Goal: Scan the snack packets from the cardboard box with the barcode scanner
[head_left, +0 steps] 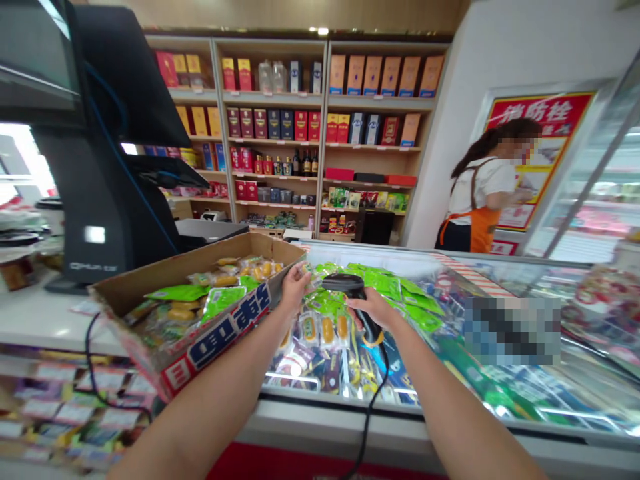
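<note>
The left forearm (220,387), between seven and eight o'clock, and the right forearm (450,390), between four and five, are bare, tapering to the wrist, with left hand (295,287) and right hand (373,309) equally bare.

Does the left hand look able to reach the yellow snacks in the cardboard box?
Likely yes: the left hand is close to the yellow snacks, and the cardboard box is open on top. Its wall stands between, though, and the hand seems to pinch a small packet.
</note>
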Action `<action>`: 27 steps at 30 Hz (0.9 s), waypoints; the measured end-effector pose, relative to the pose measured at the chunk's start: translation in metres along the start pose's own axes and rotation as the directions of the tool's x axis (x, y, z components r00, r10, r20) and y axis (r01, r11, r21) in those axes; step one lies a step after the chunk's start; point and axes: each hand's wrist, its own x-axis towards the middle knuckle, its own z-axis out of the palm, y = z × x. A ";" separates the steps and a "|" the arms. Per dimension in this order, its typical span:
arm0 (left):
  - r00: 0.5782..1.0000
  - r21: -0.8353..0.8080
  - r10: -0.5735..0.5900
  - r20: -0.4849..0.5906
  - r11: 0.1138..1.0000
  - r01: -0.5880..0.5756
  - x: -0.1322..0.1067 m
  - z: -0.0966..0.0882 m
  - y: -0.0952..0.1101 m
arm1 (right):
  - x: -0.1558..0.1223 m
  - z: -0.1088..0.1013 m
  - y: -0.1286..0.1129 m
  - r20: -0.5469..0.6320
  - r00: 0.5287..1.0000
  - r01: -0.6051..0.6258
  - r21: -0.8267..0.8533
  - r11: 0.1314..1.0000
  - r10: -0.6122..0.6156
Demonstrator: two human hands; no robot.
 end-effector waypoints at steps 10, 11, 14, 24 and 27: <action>0.999 0.030 0.038 0.016 0.999 -0.039 -0.003 0.002 -0.001 | 0.000 -0.003 0.001 0.025 0.999 -0.022 -0.043 0.999 0.024; 0.999 0.026 0.042 0.020 0.999 -0.043 -0.003 0.002 -0.002 | 0.000 -0.003 0.002 0.023 0.999 -0.028 -0.043 0.999 0.030; 0.998 0.017 0.057 0.020 0.998 -0.057 -0.003 0.002 -0.002 | 0.000 -0.003 0.003 0.018 0.999 -0.046 -0.027 0.999 0.047; 0.997 0.010 0.073 0.004 0.997 -0.073 -0.002 0.003 -0.004 | -0.001 -0.002 0.001 0.019 0.998 -0.063 -0.006 0.998 0.063; 0.999 0.012 0.049 0.007 0.999 -0.049 -0.001 0.003 -0.004 | 0.000 -0.002 0.003 0.020 0.998 -0.054 0.000 0.999 0.054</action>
